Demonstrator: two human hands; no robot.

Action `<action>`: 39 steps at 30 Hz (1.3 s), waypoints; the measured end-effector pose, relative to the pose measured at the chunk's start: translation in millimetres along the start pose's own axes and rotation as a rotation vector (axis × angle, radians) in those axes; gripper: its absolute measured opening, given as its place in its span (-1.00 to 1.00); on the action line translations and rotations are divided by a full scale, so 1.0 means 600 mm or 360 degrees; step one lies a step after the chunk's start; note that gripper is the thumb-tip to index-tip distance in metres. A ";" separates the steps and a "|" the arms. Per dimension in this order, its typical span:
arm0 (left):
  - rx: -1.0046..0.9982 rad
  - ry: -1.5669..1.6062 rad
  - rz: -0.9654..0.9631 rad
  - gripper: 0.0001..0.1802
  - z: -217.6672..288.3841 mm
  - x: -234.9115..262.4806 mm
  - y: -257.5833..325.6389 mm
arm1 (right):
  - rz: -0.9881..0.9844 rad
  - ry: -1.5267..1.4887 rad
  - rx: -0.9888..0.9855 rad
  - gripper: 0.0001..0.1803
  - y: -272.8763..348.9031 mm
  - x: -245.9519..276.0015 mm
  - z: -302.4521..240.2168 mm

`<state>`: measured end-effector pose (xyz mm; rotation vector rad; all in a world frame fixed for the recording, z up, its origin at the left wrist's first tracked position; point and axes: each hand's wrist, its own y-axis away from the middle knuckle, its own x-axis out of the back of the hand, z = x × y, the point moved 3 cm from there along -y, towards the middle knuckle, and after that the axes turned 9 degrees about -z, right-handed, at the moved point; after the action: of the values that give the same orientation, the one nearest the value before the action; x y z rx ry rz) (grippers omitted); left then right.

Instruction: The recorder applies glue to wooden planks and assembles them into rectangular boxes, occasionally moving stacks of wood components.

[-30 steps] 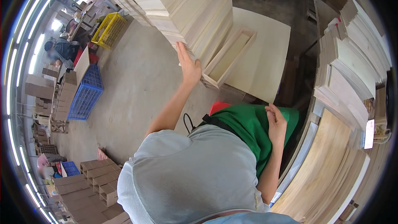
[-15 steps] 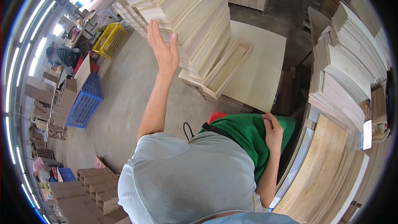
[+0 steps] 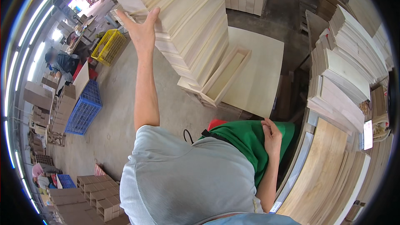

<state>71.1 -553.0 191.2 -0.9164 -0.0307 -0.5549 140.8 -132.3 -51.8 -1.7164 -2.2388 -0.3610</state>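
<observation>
My left hand (image 3: pixel 141 27) reaches out at the left side of a tall stack of pale wooden boards (image 3: pixel 187 16). Its thumb is spread wide from the fingers, and the thumb overlaps the stack's edge. Whether it touches the boards I cannot tell. Close to my body, my right hand (image 3: pixel 273 136) hangs in front of the green apron (image 3: pixel 239 135), fingers loosely bent and nothing seen in them. Beside the stack, a narrow open wooden frame (image 3: pixel 227 75) rests on a flat pale board (image 3: pixel 262 66).
Stacks of wooden panels (image 3: pixel 339 71) line the right side, next to a long wooden board (image 3: pixel 318 158). On the left floor stand a yellow crate (image 3: pixel 109 46), a blue crate (image 3: pixel 85 108) and several brown boxes (image 3: pixel 98 187). Two people work farther off at the left.
My left hand has moved left and farther out along the stack, its thumb now wide of the fingers. My right hand stays near the apron. The view has shifted slightly.
</observation>
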 end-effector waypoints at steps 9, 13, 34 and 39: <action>-0.0018 -0.0186 0.0040 0.14 -0.008 -0.021 -0.012 | 0.0026 -0.0051 -0.0009 -0.72 0.011 0.005 0.005; -0.0125 -0.0301 0.0020 0.13 -0.038 -0.022 -0.022 | 0.0063 -0.0013 0.0040 -0.72 0.000 -0.002 0.011; 0.0137 -0.0459 -0.1647 -0.12 -0.116 -0.332 0.432 | 0.0237 -0.0171 0.0014 -0.75 0.041 0.008 -0.004; 0.0598 -0.0587 -0.2033 -0.25 -0.254 -0.410 0.495 | 0.0548 -0.0521 -0.0199 -0.77 0.091 0.019 0.010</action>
<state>-33.0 -418.0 -186.7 -0.5236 -1.0766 -1.4805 190.7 -106.0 -51.9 -2.3249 -2.1010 -0.1507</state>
